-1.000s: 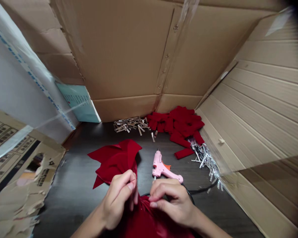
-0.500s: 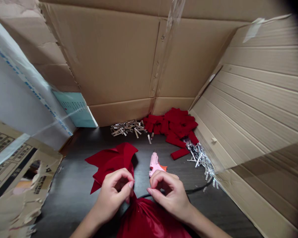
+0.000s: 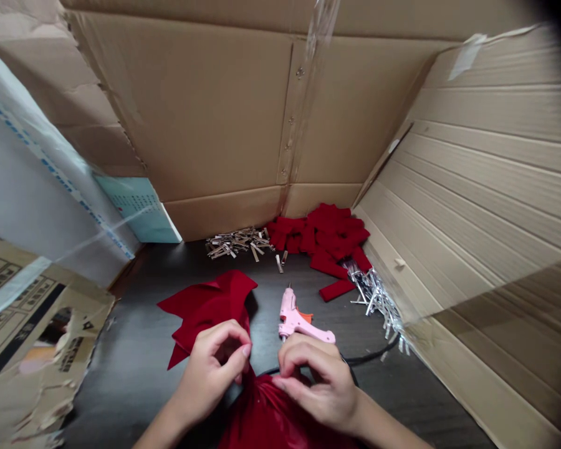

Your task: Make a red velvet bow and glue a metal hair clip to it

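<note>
A large piece of red velvet fabric (image 3: 210, 299) spreads its pointed ends on the dark table and narrows into gathers beside my left hand. Its shinier lower part (image 3: 275, 418) lies between my wrists. My left hand (image 3: 217, 358) is closed around the gathered part, thumb and forefinger pinched together. My right hand (image 3: 315, 380) is closed too, its thumb and finger tips meeting at the upper edge of the lower red fabric. Whatever is in that pinch is hidden or too small to name. Just beyond the right hand lies a pink glue gun (image 3: 290, 315) with an orange trigger.
Metal hair clips (image 3: 238, 242) are heaped at the back, beside a pile of red fabric strips (image 3: 336, 231). Silvery clips (image 3: 378, 299) lie along the right cardboard wall (image 3: 486, 187). A black cable (image 3: 371, 358) runs behind my right hand. A torn carton (image 3: 42, 349) stands left.
My right hand has moved down, closer to the lower red fabric, baring the glue gun's handle. The left hand keeps its hold almost in place. The view has shifted slightly.
</note>
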